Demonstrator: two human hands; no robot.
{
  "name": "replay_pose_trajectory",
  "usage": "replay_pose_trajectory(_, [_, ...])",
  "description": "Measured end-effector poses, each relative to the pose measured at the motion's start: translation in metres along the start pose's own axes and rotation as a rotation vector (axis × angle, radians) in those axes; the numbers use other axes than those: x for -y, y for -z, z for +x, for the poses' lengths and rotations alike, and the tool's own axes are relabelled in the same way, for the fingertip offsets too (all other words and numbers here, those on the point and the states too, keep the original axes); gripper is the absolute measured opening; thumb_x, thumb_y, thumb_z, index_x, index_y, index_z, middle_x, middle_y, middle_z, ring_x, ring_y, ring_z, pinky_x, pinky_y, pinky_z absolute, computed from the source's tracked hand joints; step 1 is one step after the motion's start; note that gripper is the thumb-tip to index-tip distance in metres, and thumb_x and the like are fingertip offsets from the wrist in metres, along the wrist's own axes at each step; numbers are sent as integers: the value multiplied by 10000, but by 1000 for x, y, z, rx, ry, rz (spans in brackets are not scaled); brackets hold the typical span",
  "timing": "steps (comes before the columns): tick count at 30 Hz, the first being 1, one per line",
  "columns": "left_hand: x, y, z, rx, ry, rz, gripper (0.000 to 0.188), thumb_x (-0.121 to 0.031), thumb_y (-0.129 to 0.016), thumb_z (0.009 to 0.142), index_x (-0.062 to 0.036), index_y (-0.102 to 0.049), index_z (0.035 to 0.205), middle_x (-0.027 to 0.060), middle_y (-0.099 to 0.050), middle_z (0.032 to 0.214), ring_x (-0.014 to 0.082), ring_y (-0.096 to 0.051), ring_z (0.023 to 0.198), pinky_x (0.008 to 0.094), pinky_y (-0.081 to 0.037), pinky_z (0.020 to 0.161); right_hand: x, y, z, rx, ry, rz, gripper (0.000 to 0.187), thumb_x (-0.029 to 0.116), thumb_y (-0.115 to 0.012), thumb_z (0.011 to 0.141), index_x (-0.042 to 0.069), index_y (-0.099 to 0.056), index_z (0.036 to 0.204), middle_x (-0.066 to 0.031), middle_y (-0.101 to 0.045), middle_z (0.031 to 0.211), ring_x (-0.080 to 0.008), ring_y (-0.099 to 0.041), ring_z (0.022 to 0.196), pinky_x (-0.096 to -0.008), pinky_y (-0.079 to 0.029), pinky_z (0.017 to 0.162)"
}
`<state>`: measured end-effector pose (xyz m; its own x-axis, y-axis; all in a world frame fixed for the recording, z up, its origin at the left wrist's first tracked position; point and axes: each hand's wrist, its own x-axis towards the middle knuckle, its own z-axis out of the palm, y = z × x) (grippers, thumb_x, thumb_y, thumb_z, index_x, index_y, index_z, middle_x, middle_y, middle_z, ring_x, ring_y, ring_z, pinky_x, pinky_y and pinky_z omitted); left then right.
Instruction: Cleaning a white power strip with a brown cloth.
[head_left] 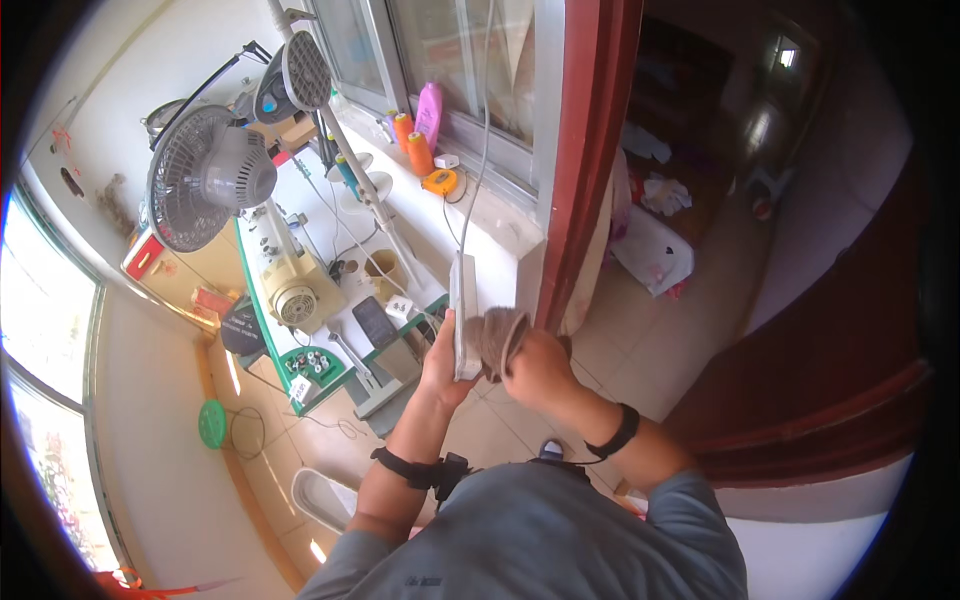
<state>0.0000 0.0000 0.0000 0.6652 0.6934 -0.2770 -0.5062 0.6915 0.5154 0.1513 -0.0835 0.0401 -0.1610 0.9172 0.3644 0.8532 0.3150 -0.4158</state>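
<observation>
Upright in front of me is a long, pale, flat-sided thing (464,325), with a thin cable rising from near its upper end. I cannot make out its kind. My left hand (442,368) is closed around its lower left edge. In my right hand (543,372) is a bunched brown cloth (495,338), pressed up against the right side of the pale thing. The folds of cloth hide part of that side, and most of my right fingers are behind the cloth.
To the left stands a sewing machine (300,285) on a white table (318,222) with green edging, a grey fan (205,180) rising behind it. Orange thread cones (419,154) and a pink bottle (428,112) line the windowsill. A dark red door frame (590,130) stands close on the right.
</observation>
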Motion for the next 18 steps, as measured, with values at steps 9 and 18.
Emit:
replay_pose_trajectory(9, [11, 37, 7, 345, 127, -137, 421, -467, -430, 975, -117, -576, 1160, 48, -640, 1052, 215, -615, 955, 353, -487, 863, -14, 0, 10, 34, -23, -37, 351, 104, -604, 735, 80, -638, 1083, -153, -644, 1035, -339, -626, 902, -433, -517, 712])
replay_pose_trajectory(18, [8, 11, 2, 125, 41, -48, 411, -462, -414, 983, -126, -572, 1160, 28, -628, 1067, 200, -607, 954, 364, -481, 866, -10, -3, 5, -30, -23, 5, 323, 108, -633, 773, 115, -640, 1096, -133, -655, 1007, -337, -632, 862, -432, -514, 705])
